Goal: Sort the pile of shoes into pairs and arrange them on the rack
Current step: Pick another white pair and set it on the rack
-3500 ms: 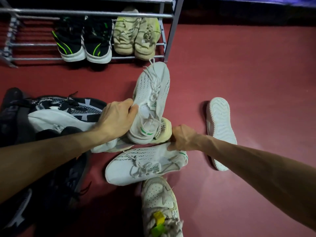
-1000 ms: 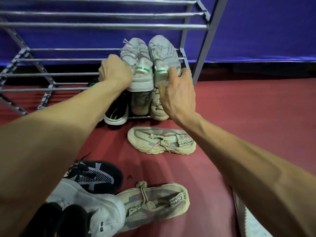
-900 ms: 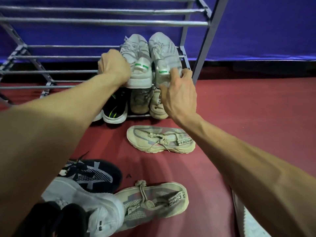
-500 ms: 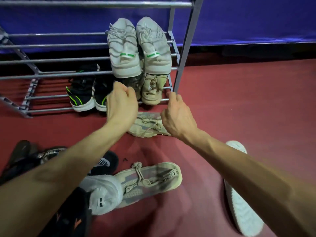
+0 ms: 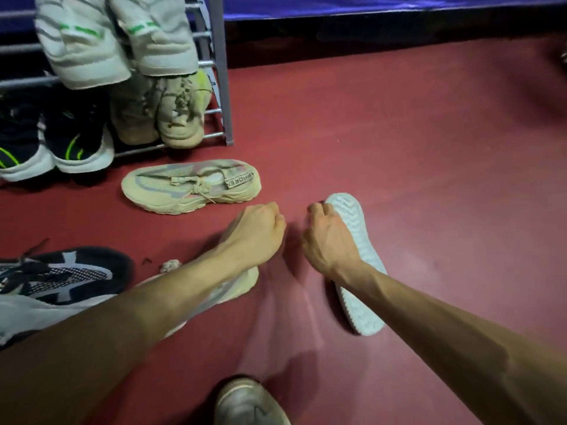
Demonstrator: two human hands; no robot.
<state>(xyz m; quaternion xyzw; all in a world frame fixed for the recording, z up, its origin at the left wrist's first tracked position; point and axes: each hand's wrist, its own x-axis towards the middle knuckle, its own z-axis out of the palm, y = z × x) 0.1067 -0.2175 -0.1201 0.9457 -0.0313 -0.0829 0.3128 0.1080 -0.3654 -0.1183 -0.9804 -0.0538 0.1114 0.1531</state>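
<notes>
The grey metal rack stands at the top left. A white knit pair with green marks sits on its upper shelf. Below it are a beige pair and a black pair with green stripes. A beige shoe lies on the red floor before the rack. Its match lies mostly hidden under my left forearm. My left hand hovers with curled fingers, holding nothing. My right hand is curled at the toe end of a white shoe that lies sole up; whether it grips is unclear.
A black and grey shoe and a pale grey shoe lie in a pile at the left. A grey shoe toe shows at the bottom edge. A blue wall runs behind bare red floor on the right.
Both hands let go of the white knit pair on the upper shelf and drew back down to the floor. The right hand now reaches the sole-up white shoe.
</notes>
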